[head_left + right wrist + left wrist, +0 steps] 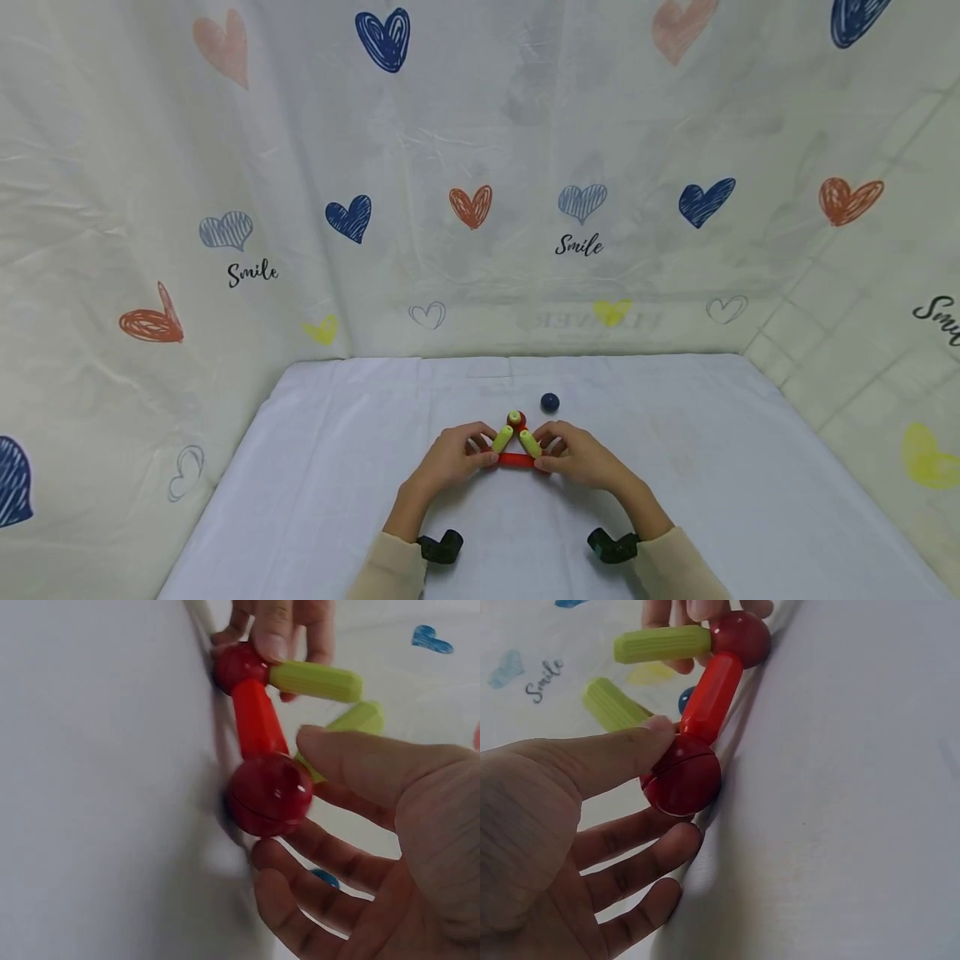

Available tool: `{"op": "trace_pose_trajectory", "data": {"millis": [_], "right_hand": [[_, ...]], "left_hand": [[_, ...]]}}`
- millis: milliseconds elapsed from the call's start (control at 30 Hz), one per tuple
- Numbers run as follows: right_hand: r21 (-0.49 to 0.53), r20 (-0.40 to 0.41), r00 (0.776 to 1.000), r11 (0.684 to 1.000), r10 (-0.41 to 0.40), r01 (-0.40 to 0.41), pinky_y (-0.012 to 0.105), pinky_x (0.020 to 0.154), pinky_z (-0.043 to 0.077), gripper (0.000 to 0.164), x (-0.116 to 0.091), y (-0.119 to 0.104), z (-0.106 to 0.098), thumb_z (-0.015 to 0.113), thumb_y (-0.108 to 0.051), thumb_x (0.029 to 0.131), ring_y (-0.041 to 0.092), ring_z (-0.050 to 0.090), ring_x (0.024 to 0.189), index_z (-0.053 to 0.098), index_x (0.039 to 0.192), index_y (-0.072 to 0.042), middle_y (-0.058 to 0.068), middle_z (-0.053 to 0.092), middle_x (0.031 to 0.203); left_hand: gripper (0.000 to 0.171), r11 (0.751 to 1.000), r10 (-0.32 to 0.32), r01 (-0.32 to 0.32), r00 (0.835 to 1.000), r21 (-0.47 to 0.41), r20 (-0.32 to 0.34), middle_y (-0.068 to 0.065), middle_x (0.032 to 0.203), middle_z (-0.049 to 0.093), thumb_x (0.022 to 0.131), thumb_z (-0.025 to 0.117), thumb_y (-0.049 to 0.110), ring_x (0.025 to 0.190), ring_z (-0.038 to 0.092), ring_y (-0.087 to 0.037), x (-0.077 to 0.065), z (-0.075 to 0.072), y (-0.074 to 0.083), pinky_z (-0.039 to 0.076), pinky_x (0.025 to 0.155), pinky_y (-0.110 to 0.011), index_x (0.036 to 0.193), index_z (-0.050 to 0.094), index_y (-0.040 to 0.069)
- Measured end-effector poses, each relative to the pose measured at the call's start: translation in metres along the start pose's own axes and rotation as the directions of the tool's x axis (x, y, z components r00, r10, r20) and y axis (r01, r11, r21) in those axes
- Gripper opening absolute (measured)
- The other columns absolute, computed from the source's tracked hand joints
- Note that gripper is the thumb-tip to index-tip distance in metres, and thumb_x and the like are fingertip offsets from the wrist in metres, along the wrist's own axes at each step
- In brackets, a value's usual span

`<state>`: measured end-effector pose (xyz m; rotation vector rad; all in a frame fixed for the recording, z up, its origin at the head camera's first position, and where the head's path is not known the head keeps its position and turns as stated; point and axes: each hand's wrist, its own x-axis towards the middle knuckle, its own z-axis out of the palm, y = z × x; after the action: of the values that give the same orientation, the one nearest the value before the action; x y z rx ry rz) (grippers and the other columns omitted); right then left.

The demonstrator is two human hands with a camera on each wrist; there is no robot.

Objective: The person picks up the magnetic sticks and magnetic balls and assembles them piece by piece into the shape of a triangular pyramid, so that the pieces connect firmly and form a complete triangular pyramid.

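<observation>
A toy frame of sticks and balls stands on the table. My left hand (452, 457) pinches its left corner, a glossy red ball (686, 784), between thumb and fingers. Around the right corner's red ball (270, 795) curl the thumb and fingers of my right hand (588, 457). A red stick (516, 460) joins these two balls along the front. From each corner rises a yellow-green stick, the left one (502, 439) and the right one (530, 443) tilted toward each other. Another yellow-green stick (514, 416) stands on a red ball at the back, partly hidden.
Behind the frame, slightly right, a dark blue ball (550, 403) lies on the white tablecloth (337, 500). A pale curtain (510, 150) printed with hearts hangs along the table's far edge and sides. Black wrist cameras (441, 547) sit on both wrists.
</observation>
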<state>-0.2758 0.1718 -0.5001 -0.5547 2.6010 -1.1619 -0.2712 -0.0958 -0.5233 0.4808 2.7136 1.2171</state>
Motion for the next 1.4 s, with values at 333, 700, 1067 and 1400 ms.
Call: {"op": "trace_pose_trajectory", "data": {"millis": [333, 700, 1067, 1400], "right_hand": [[0.056, -0.161, 0.981, 0.993, 0.109, -0.101, 0.036, 0.078, 0.055, 0.034, 0.016, 0.012, -0.027, 0.069, -0.020, 0.098, 0.024, 0.062, 0.101, 0.061, 0.129, -0.011, 0.011, 0.065, 0.122], [-0.014, -0.144, 0.984, 0.994, 0.102, -0.105, 0.034, 0.072, 0.056, 0.040, 0.058, 0.032, -0.042, 0.071, -0.017, 0.096, 0.027, 0.064, 0.095, 0.062, 0.134, -0.012, 0.021, 0.060, 0.132], [0.019, -0.089, 0.983, 0.987, 0.163, -0.162, 0.031, 0.071, 0.057, 0.032, 0.075, 0.043, -0.037, 0.072, -0.014, 0.094, 0.024, 0.063, 0.091, 0.064, 0.125, -0.016, 0.018, 0.062, 0.129], [0.131, -0.127, 0.990, 0.990, 0.068, -0.052, 0.033, 0.061, 0.060, 0.034, 0.053, 0.021, -0.042, 0.074, -0.010, 0.093, 0.028, 0.067, 0.090, 0.063, 0.125, -0.011, 0.019, 0.061, 0.124]], "left_hand": [[0.029, 1.000, -0.008, 0.008, 1.000, 0.000, -0.019, 0.004, 0.106, 0.071, 0.088, 0.081, 0.027, 0.088, 0.060, -0.012, 0.000, -0.003, -0.003, 0.051, 0.079, -0.030, 0.115, 0.071, 0.024], [0.029, 0.998, -0.050, 0.048, 0.997, -0.032, -0.055, 0.000, 0.107, 0.071, 0.089, 0.080, 0.025, 0.087, 0.059, -0.014, 0.003, -0.005, -0.007, 0.051, 0.076, -0.029, 0.117, 0.071, 0.020], [0.027, 0.999, -0.029, 0.027, 0.997, -0.040, -0.074, -0.001, 0.105, 0.072, 0.089, 0.080, 0.024, 0.085, 0.061, -0.014, 0.004, -0.003, -0.012, 0.051, 0.076, -0.031, 0.114, 0.071, 0.020], [0.027, 0.999, -0.019, 0.016, 0.997, -0.037, -0.081, -0.001, 0.106, 0.072, 0.090, 0.079, 0.023, 0.085, 0.061, -0.013, 0.004, -0.004, -0.012, 0.052, 0.077, -0.030, 0.116, 0.071, 0.020]]}}
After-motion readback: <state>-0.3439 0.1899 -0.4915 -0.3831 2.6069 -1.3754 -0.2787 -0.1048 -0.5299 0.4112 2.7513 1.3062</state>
